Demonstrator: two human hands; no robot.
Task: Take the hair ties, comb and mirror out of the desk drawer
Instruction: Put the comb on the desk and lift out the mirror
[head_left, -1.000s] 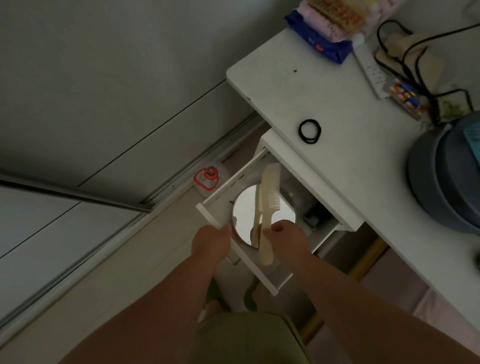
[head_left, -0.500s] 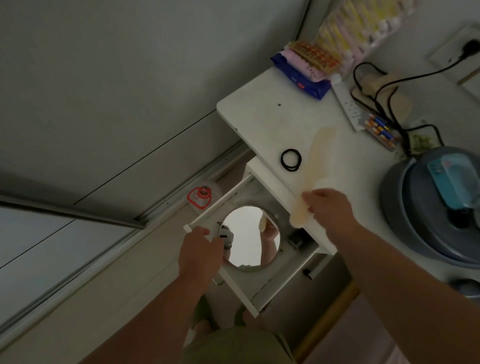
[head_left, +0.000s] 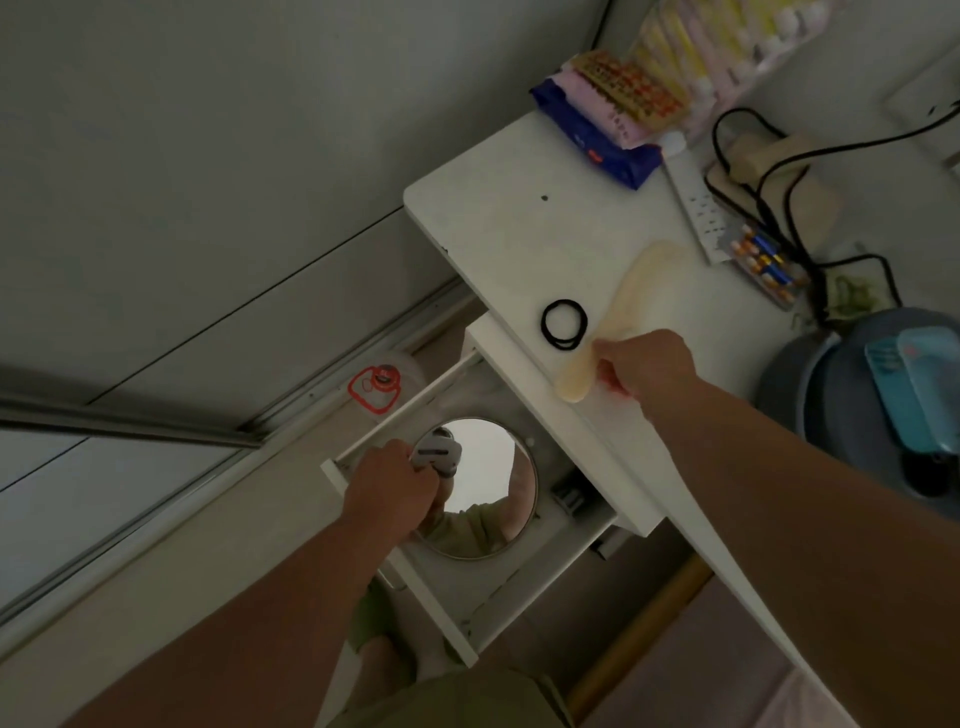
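The right hand (head_left: 644, 366), gripping the comb (head_left: 618, 317), had lowered it onto the table (head_left: 493, 228) beside the hair ties (head_left: 564, 323); the left hand (head_left: 387, 488) stayed closed on the drawer (head_left: 457, 613) front beside the mirror (head_left: 483, 488). No writing was legible.

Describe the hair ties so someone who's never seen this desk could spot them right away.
Start at the white desk and go to its near edge, just above the open drawer. The hair ties lie flat there, immediately left of the cream comb that the right hand holds. They are thin black overlapping rings, the only dark loops on that bare part of the top.
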